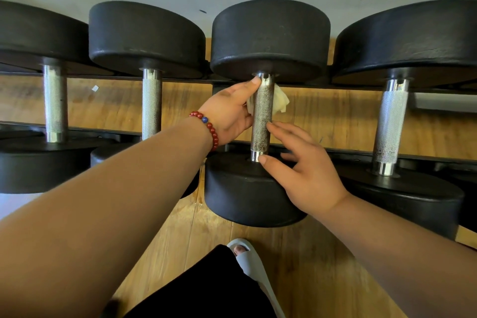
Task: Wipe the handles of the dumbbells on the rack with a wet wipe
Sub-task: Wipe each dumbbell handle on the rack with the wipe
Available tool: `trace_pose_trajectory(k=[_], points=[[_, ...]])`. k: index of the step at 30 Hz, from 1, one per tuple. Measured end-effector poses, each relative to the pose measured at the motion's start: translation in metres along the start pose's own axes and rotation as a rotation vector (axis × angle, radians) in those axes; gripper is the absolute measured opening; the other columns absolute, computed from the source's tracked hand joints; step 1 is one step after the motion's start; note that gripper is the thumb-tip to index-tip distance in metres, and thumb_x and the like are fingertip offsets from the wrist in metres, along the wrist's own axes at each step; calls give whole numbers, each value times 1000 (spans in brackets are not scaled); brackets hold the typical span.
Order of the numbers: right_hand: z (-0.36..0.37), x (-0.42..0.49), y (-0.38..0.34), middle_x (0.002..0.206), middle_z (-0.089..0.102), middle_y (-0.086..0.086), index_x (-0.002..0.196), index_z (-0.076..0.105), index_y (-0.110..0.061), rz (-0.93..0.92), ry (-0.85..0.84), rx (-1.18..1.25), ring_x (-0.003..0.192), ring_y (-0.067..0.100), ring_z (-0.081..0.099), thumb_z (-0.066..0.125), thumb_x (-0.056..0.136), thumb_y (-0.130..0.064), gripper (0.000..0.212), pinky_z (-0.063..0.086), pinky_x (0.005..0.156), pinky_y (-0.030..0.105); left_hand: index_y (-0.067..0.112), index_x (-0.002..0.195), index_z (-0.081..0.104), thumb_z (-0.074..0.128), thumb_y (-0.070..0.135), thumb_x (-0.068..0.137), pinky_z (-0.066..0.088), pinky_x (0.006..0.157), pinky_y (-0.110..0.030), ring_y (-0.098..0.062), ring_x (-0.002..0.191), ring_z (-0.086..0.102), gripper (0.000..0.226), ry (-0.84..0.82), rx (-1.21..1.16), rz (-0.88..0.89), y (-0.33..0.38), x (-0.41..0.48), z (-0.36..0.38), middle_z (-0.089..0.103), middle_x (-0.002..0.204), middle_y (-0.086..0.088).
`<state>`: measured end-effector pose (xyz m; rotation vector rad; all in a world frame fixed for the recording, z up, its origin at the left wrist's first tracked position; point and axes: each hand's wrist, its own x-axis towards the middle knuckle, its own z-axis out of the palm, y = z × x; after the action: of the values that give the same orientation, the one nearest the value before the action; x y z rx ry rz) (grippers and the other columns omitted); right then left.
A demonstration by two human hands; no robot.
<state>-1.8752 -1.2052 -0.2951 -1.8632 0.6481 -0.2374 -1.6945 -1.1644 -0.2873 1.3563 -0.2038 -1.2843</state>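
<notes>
Several black dumbbells lie across the rack rails. The third one's knurled steel handle runs up the middle of the view. My left hand, with a red bead bracelet at the wrist, reaches under that handle from the left and holds a crumpled white wet wipe against its far side; the thumb lies at the handle's top end. My right hand is beside the handle's lower end with fingers spread and straight, fingertips touching the handle and its chrome collar.
Neighbouring dumbbell handles stand at the left, far left and right. A wooden floor lies under the rack, a pale wall behind it. My foot in a grey slipper is below the middle dumbbell.
</notes>
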Motion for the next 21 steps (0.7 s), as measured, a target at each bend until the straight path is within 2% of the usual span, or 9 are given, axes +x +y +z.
trace_pose_trajectory(k=[7,14,19,21], points=[[0,1,0,141,42,-20,141,47,-29,-3,7,-18,125,-8,39,58,78,-49,67,46,100,27,6,130,55,42,33,102,55,89,-33,-22,107,63,41,47,-1,9,-3,0,6,62,126,-16],[0,1,1,142,41,-19,141,47,-28,8,9,-7,129,-3,39,58,78,-49,67,45,103,31,12,109,58,52,27,98,49,96,-36,-15,93,64,19,28,80,71,-3,-1,18,66,96,-3],[-1,1,1,137,40,-23,142,46,-28,-8,4,-22,125,-9,38,57,78,-50,68,45,102,28,16,107,58,47,33,100,46,103,-41,-26,109,61,22,-29,218,60,-13,-5,11,64,110,-11],[-1,1,1,136,42,-22,142,46,-28,-19,2,-42,123,-10,39,55,78,-55,70,45,102,27,17,106,57,45,32,100,46,103,-40,-23,104,61,20,-37,202,39,-17,-8,10,63,107,-9]])
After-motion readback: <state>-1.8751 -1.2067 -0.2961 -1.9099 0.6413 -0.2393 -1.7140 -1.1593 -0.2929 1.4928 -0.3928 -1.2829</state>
